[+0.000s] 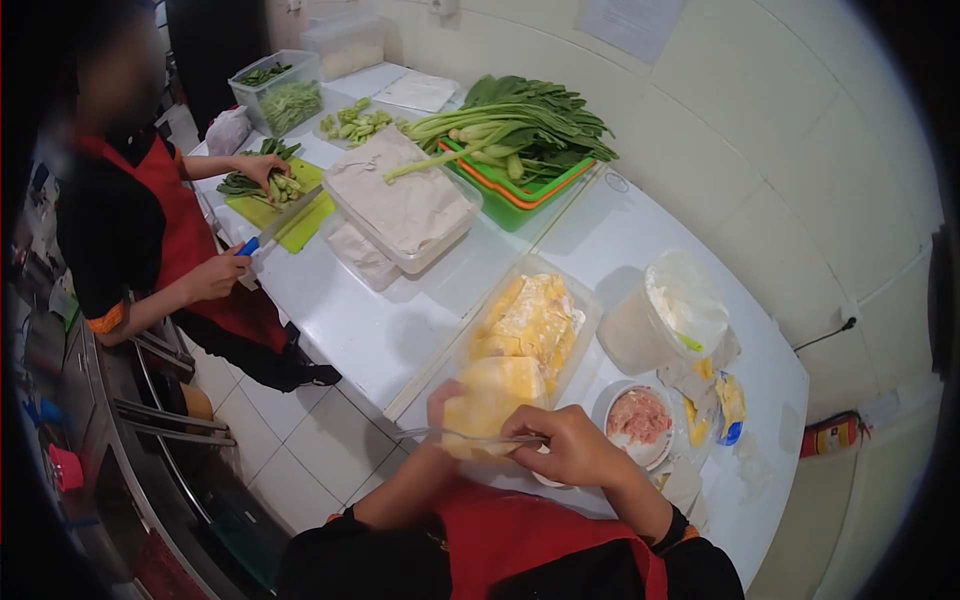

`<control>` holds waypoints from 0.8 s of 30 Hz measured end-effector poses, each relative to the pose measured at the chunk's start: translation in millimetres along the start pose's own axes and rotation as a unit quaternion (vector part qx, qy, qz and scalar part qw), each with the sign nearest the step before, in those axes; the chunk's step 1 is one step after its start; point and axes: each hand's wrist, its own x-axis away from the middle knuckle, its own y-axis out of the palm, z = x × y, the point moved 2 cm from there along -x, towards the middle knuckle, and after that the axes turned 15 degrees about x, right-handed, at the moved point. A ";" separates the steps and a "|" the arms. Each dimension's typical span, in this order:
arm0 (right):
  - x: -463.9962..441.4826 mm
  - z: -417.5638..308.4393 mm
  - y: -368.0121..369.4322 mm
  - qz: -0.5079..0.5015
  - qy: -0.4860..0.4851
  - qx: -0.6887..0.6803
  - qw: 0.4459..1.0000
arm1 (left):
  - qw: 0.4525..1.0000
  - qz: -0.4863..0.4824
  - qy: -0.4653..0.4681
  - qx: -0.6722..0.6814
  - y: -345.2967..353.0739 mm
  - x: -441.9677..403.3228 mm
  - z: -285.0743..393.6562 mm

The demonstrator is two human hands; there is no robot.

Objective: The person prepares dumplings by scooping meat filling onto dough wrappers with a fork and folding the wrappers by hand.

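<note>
My left hand (440, 408), blurred by motion, holds a yellow dough wrapper (490, 400) in front of the clear tray. My right hand (568, 442) is closed on a thin metal utensil (465, 437) that lies across the wrapper's near part; its tip shape cannot be made out. Just beyond my hands, a clear plastic tray (590, 325) holds yellow floured pieces of folded dough (530, 318). Beside my right wrist sits a white bowl (610, 405) of pink minced meat (640, 418).
A white tub (640, 325) and opened yellow packaging (728, 405) are at the right. Leafy greens (530, 125) fill a green basket (520, 215). Covered containers (400, 200) stand mid-table. Opposite, a co-worker (150, 220) holds a knife (285, 220) over greens on a yellow-green board (300, 235).
</note>
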 end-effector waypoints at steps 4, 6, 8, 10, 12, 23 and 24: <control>-23.9 13.0 -23.0 0.061 0.079 -0.079 0.992 | 0.993 0.017 0.116 -0.001 -4.4 5.4 30.0; -49.4 39.7 -36.7 0.111 0.174 -0.011 0.978 | 0.989 0.007 0.147 0.008 5.9 12.6 42.8; -74.7 83.9 -40.2 0.134 0.217 0.031 0.966 | 0.988 -0.014 0.155 -0.008 4.2 21.5 54.3; -92.8 154.0 -25.7 0.133 0.232 0.032 0.963 | 0.985 -0.022 0.168 -0.020 3.5 29.1 59.0; -98.8 195.1 -14.5 0.113 0.250 0.077 0.958 | 0.981 -0.017 0.189 -0.028 6.3 33.0 60.9; -44.1 190.7 -26.9 0.287 0.261 0.039 0.921 | 0.978 -0.059 0.199 -0.001 -32.5 32.3 63.9; -24.9 199.9 -25.5 0.308 0.241 -0.031 0.920 | 0.978 -0.062 0.199 0.001 -52.2 34.4 67.0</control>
